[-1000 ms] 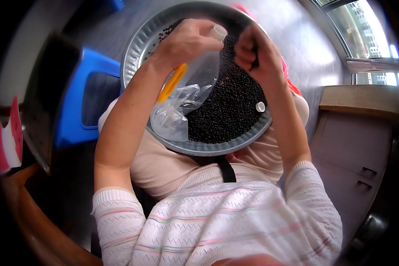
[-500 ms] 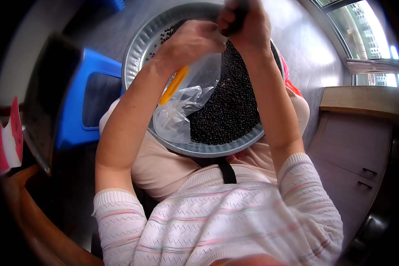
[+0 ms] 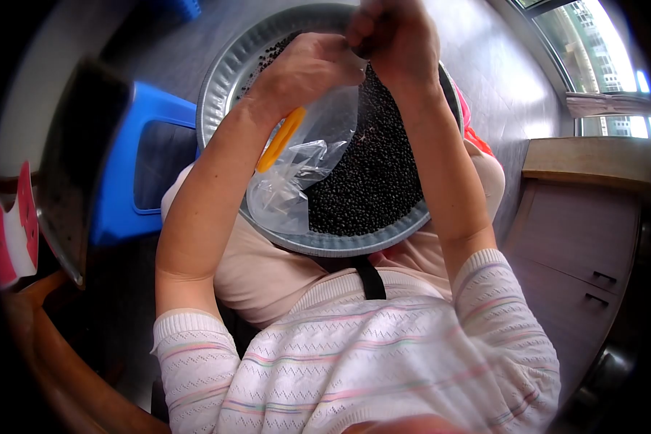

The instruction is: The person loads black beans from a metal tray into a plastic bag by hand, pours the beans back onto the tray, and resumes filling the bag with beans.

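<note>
A round metal pan [image 3: 220,83] on the lap holds many small black beans [image 3: 376,173]. My left hand [image 3: 307,69] is closed at the top of a clear plastic bag [image 3: 282,195], which hangs down over the pan's left part. The bag's neck is hidden by my fingers. An orange ring-shaped object [image 3: 281,139] lies against the bag by my left wrist. Just above and right of my left hand, my right hand [image 3: 398,36] is curled around something dark that I cannot make out.
A blue plastic stool [image 3: 116,166] stands left of the pan. Pink and red material [image 3: 477,141] shows beyond its right rim. A low cabinet [image 3: 571,231] stands at the right, below a window [image 3: 600,58]. A wooden chair part [image 3: 72,362] is at lower left.
My right hand has moved up and left, from the pan's right side to above my left hand. The white bottle neck and the small white cap seen earlier are now hidden.
</note>
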A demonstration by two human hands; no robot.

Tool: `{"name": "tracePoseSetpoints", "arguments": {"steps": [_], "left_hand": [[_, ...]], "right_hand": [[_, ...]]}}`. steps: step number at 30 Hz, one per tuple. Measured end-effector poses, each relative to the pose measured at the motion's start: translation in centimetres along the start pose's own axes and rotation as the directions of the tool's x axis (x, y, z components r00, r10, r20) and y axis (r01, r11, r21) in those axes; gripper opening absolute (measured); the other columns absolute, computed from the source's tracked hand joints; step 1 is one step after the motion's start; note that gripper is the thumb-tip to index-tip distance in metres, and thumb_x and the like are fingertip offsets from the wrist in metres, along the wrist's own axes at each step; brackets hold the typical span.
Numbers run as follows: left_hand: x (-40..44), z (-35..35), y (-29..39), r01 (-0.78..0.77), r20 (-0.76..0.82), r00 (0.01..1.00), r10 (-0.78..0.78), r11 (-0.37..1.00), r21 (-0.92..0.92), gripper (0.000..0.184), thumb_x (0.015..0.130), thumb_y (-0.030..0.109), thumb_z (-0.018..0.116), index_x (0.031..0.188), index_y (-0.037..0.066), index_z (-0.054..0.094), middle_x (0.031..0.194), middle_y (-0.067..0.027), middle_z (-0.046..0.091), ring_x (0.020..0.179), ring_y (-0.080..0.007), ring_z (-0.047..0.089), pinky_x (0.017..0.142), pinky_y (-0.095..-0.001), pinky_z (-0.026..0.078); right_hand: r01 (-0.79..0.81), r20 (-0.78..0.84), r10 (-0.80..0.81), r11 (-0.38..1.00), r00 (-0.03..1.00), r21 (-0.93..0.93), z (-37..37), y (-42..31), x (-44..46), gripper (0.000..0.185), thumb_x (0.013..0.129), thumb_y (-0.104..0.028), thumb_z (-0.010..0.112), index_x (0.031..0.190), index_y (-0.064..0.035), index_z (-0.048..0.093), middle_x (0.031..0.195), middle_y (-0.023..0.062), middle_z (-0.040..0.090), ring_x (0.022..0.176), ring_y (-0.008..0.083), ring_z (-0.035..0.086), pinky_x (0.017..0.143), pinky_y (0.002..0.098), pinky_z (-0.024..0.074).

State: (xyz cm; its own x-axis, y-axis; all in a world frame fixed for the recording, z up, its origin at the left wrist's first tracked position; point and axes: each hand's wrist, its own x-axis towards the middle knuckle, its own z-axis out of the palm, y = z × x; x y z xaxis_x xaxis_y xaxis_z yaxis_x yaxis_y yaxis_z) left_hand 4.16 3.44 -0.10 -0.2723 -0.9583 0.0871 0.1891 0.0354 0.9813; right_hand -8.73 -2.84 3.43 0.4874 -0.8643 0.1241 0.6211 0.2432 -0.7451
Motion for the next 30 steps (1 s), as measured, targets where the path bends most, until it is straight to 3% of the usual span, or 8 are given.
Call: {"name": "tracePoseSetpoints", "arguments": {"steps": [7, 9, 11, 13, 14, 15, 25, 30], "left_hand": [[0.0, 0.1, 0.4, -0.026, -0.043, 0.998, 0.036, 0.976, 0.214, 0.029, 0.076, 0.009, 0.065, 0.103, 0.001, 0.062, 0.091, 0.0014, 0.061, 0.082, -0.0057, 0.055, 0.078, -0.0215, 0.043], [0.2, -0.5, 0.0, 0.013, -0.035, 0.999, -0.003, 0.957, 0.289, 0.028, 0.077, 0.012, 0.065, 0.103, 0.003, 0.063, 0.09, 0.0013, 0.062, 0.083, -0.0062, 0.055, 0.079, -0.0213, 0.043], [0.0, -0.4, -0.3, 0.004, -0.036, 0.999, 0.003, 0.982, 0.187, 0.03, 0.077, 0.013, 0.067, 0.104, 0.003, 0.063, 0.09, 0.001, 0.062, 0.085, -0.0065, 0.055, 0.081, -0.0216, 0.042], [0.3, -0.2, 0.3, 0.066, 0.009, 0.998, -0.066, 0.997, 0.048, 0.012, 0.074, 0.005, 0.063, 0.086, 0.005, 0.062, 0.08, 0.0026, 0.06, 0.074, -0.0057, 0.054, 0.071, -0.0208, 0.044], [0.2, -0.1, 0.3, 0.08, 0.0, 0.997, -0.08, 0.996, 0.035, 0.012, 0.074, 0.005, 0.063, 0.086, 0.005, 0.062, 0.08, 0.0023, 0.06, 0.074, -0.0057, 0.054, 0.07, -0.0208, 0.044], [0.1, -0.1, 0.5, 0.091, -0.005, 0.996, -0.091, 0.996, 0.023, 0.012, 0.074, 0.005, 0.063, 0.086, 0.005, 0.062, 0.081, 0.0021, 0.06, 0.074, -0.0057, 0.054, 0.069, -0.0209, 0.044], [0.0, 0.3, 1.1, 0.132, -0.025, 0.991, -0.132, 0.991, -0.011, 0.015, 0.075, 0.006, 0.065, 0.09, 0.004, 0.063, 0.083, 0.0018, 0.061, 0.075, -0.0057, 0.055, 0.071, -0.02, 0.045], [-0.1, 0.3, 1.3, 0.131, -0.013, 0.991, -0.131, 0.991, -0.009, 0.014, 0.075, 0.006, 0.064, 0.089, 0.004, 0.063, 0.082, 0.0027, 0.06, 0.074, -0.0053, 0.055, 0.071, -0.0196, 0.044]], "right_hand": [[0.076, -0.027, -0.084, 0.974, 0.996, -0.211, -4.5, -0.9, -3.1, 0.03, 0.093, -0.031, 0.046, 0.078, -0.0056, 0.051, 0.067, 0.0028, 0.049, 0.053, 0.0128, 0.048, 0.045, 0.0268, 0.0405], [-0.131, -0.179, 0.052, 0.877, 0.982, -0.462, -6.4, -0.5, -6.4, 0.027, 0.091, -0.027, 0.049, 0.08, -0.0033, 0.054, 0.068, 0.0052, 0.056, 0.062, 0.0143, 0.058, 0.053, 0.0251, 0.0467], [-0.172, -0.143, 0.097, 0.606, 0.985, -0.776, -9.4, 2.2, -10.1, 0.023, 0.09, -0.022, 0.052, 0.08, -0.0026, 0.06, 0.074, 0.0035, 0.06, 0.069, 0.0117, 0.059, 0.056, 0.0237, 0.0466], [0.033, 0.061, 0.092, 0.284, 0.994, -0.958, -11.2, 5.5, -14.2, 0.008, 0.079, -0.016, 0.064, 0.08, -0.0088, 0.064, 0.08, 0.0042, 0.063, 0.074, 0.0192, 0.06, 0.065, 0.0268, 0.0472], [0.352, 0.354, 0.203, 0.049, 0.913, -0.935, -10.6, 5.7, -14.6, 0.008, 0.073, -0.016, 0.066, 0.081, -0.013, 0.065, 0.086, 0.0037, 0.063, 0.082, 0.0225, 0.058, 0.076, 0.0336, 0.0451], [0.325, 0.286, 0.282, -0.103, 0.916, -0.94, -9.4, 6.2, -16.4, 0.01, 0.072, -0.018, 0.066, 0.081, -0.014, 0.065, 0.092, 0.0004, 0.062, 0.096, 0.0222, 0.054, 0.084, 0.0409, 0.0396], [0.629, 0.468, 0.585, -0.093, 0.662, -0.772, -9.5, 9.5, -18.5, 0.015, 0.08, -0.029, 0.059, 0.08, -0.0139, 0.058, 0.086, 0.0011, 0.054, 0.087, 0.0195, 0.05, 0.08, 0.037, 0.0391], [0.406, 0.294, 0.502, -0.128, 0.814, -0.905, -11.4, 8.5, -16.0, 0.026, 0.082, -0.033, 0.059, 0.074, -0.0081, 0.058, 0.073, 0.0078, 0.059, 0.07, 0.0268, 0.062, 0.06, 0.0382, 0.0512]]}}
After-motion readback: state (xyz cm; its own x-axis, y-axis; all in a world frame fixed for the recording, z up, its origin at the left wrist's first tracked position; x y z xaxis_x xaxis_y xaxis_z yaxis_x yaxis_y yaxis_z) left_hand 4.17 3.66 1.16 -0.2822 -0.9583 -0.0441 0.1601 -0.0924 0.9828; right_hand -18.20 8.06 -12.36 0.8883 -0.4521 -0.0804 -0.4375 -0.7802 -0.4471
